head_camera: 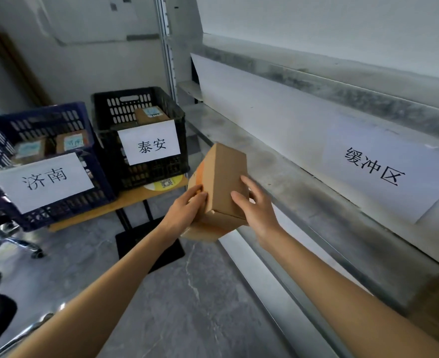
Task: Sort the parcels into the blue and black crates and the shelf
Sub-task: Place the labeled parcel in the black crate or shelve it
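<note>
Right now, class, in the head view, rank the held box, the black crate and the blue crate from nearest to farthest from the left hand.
1. Box: gripped by the left hand itself.
2. Black crate: on the table, just beyond and left.
3. Blue crate: farther left on the same table.
</note>
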